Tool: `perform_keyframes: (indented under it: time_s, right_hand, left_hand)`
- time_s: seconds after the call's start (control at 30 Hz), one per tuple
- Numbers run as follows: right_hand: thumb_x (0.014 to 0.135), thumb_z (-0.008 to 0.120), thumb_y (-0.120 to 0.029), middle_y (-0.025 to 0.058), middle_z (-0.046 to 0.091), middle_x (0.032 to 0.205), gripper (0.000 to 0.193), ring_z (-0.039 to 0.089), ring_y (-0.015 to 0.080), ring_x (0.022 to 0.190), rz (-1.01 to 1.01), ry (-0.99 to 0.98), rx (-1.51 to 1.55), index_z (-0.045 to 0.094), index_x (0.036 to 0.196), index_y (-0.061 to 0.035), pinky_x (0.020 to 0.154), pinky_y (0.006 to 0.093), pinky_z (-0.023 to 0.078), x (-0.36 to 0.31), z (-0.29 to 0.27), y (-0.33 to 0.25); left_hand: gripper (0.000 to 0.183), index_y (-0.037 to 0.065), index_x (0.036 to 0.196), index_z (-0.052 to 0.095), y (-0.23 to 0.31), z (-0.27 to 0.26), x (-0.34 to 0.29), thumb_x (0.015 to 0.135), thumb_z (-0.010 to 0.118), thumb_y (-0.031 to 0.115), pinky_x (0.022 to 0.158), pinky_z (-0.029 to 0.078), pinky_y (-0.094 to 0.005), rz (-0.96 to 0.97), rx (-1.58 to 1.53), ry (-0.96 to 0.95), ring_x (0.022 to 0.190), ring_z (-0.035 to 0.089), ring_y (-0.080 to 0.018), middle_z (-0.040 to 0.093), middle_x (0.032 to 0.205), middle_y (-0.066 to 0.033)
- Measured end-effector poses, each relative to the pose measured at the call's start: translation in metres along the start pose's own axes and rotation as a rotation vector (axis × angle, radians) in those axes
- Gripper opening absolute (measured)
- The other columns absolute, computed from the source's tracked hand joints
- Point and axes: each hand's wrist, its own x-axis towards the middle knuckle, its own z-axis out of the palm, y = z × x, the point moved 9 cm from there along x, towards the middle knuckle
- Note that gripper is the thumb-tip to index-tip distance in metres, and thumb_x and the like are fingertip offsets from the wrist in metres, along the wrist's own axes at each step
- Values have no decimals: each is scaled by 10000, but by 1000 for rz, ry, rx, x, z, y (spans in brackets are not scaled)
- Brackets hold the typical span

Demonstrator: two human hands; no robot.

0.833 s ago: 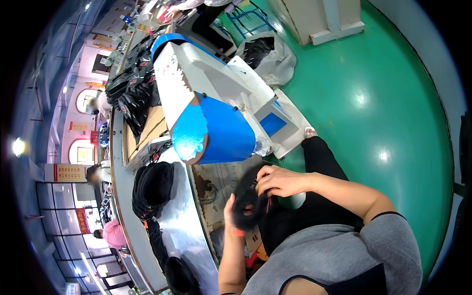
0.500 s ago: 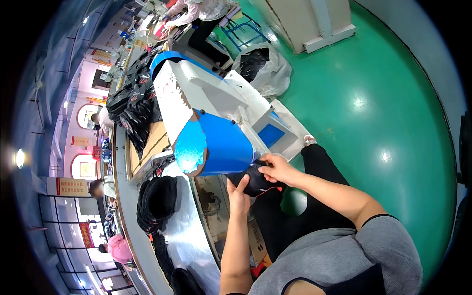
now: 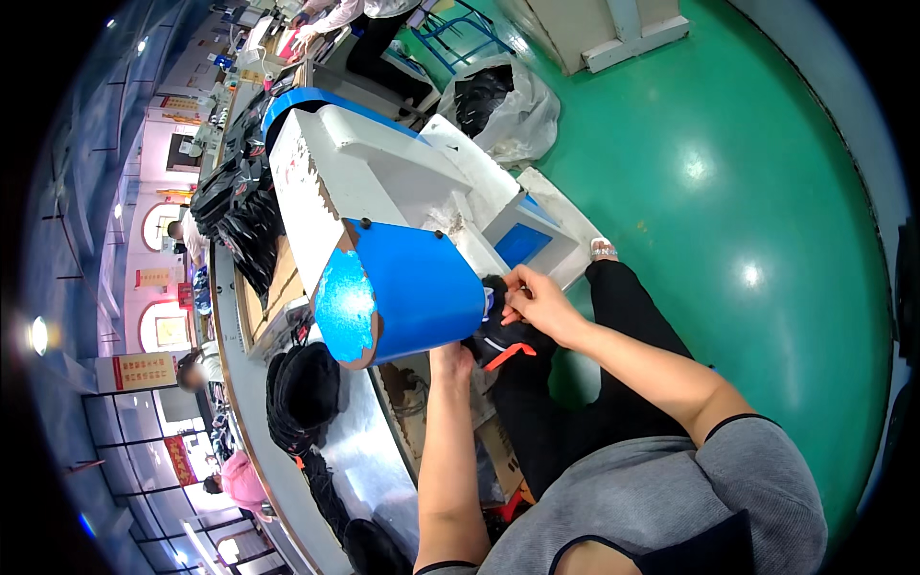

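A black soft piece (image 3: 515, 334) with a fuzzy edge and an orange-red strip, perhaps a shoe upper, is at the near end of a large blue-and-white machine (image 3: 422, 292). My right hand (image 3: 539, 309) is closed, its fingers pinching the piece's upper edge beside the machine head. My left hand (image 3: 452, 360) reaches up under the blue cover from the other side, next to the piece. The cover hides its fingers, so its grip does not show. The part of the machine where the piece meets it is hidden too.
On the metal bench to the left lie stacked black fuzzy pieces (image 3: 305, 388). Beyond them is a pile of black glossy pieces (image 3: 240, 206). A clear plastic bag (image 3: 527, 115) with black contents stands on the green floor, near a blue stool (image 3: 455, 38). Co-workers sit along the benches.
My left hand has gone farther under the machine head, hiding its fingers. The black piece has turned, showing more of its orange-red strip. My right hand remains beside the machine head. The view has shifted slightly.
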Motion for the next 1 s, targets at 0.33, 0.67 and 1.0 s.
perform_keyframes:
  time_s: [0.33,0.67,1.0]
  right_hand:
    - [888,599,-89,25,513,736,187,564,104,599,-82,-66,-264,485,1018,-16,529,258,487,-41,21,24]
    - [926,529,-65,85,584,1029,289,582,146,846,195,-709,-120,504,1208,-9,764,278,500,-103,164,56]
    - [924,544,-116,63,641,916,162,574,102,781,295,-653,-380,580,1060,-35,694,228,459,-102,136,106]
  left_hand:
    - [626,73,1294,406,-28,-18,-80,778,746,171,951,463,-409,16,-261,-210,1097,560,-229,549,1215,-80]
    - [576,-54,1278,384,80,-163,-275,824,657,172,734,472,-455,520,1218,460,842,569,-418,596,931,-237]
    - [358,153,1222,507,-38,-525,-437,867,494,201,905,363,-398,-632,1971,1031,974,591,-273,624,1015,-126]
